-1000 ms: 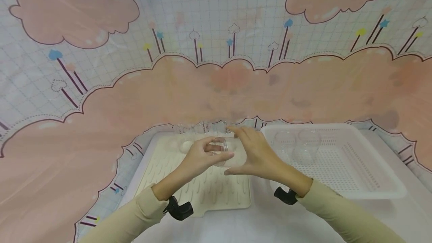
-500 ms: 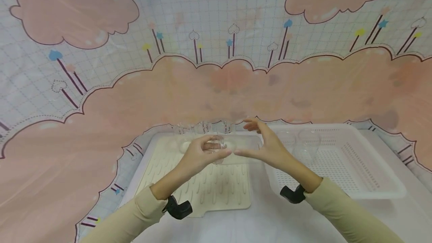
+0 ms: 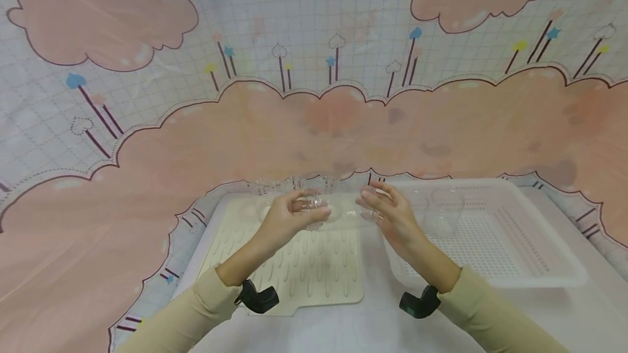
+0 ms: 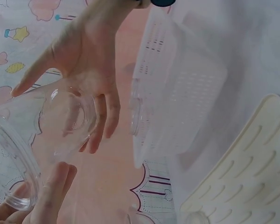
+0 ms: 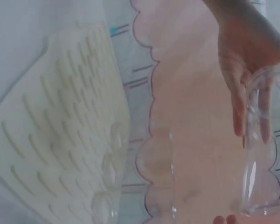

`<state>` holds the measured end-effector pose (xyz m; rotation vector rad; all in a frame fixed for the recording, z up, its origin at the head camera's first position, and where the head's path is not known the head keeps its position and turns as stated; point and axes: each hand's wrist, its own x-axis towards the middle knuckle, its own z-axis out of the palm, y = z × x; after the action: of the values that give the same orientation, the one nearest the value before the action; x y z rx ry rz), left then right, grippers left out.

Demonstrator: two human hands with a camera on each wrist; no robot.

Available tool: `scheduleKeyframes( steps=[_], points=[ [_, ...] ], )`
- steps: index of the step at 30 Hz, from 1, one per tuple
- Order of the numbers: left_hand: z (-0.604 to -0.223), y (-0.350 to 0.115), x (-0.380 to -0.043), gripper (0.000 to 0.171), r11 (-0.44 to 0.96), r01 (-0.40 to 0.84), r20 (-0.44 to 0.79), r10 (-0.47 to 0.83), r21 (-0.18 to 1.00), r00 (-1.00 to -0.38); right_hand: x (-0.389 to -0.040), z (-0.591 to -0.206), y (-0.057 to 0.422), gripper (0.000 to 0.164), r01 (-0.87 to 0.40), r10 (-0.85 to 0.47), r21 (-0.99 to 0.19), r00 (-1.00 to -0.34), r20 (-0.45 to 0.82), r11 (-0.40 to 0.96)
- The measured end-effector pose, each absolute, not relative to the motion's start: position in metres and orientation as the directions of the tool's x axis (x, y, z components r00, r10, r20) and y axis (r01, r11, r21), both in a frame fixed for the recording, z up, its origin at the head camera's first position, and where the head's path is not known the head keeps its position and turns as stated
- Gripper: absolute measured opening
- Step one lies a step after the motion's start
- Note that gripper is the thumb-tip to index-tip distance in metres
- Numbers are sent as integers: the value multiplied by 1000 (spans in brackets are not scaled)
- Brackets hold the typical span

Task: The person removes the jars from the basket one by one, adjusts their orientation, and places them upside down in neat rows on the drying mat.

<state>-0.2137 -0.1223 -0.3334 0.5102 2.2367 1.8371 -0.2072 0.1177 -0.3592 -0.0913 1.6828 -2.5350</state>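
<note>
A clear drinking glass (image 3: 345, 215) lies on its side in the air above the drying mat. My left hand (image 3: 287, 214) grips it near its rim, thumb in front and fingers behind. At the glass's other end is my right hand (image 3: 394, 211), its fingers overlapping the base in the head view. In the left wrist view, the right hand (image 4: 86, 70) has thumb and fingers spread around the base of the glass (image 4: 70, 112). The right wrist view shows the left hand (image 5: 252, 56) at the upper end of the glass (image 5: 259, 158), and just two fingertips (image 5: 224, 220) at the bottom edge.
Beneath the hands lies a cream ridged drying mat (image 3: 314, 282). Several clear glasses (image 3: 294, 184) stand along its back edge. To the right, a white perforated basket (image 3: 564, 277) holds clear glasses (image 3: 446, 211). A patterned cloth (image 3: 314, 135) hangs behind the table.
My right hand has drawn back to the right from around the glass, and its fingers now turn in over the base. The left hand keeps its hold, shifting slightly.
</note>
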Motion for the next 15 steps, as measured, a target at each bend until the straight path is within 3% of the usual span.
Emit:
scheduleKeyframes(
  steps=[11,15],
  points=[
    [-334,-120,-219,53,130,157,96,383,979,-919,-202,-379,100,99,87,-190,-799,-981,35,-595],
    [-335,-117,-220,55,87,155,108,398,984,-911,-198,-379,90,97,81,-154,-727,-987,35,-681]
  ],
)
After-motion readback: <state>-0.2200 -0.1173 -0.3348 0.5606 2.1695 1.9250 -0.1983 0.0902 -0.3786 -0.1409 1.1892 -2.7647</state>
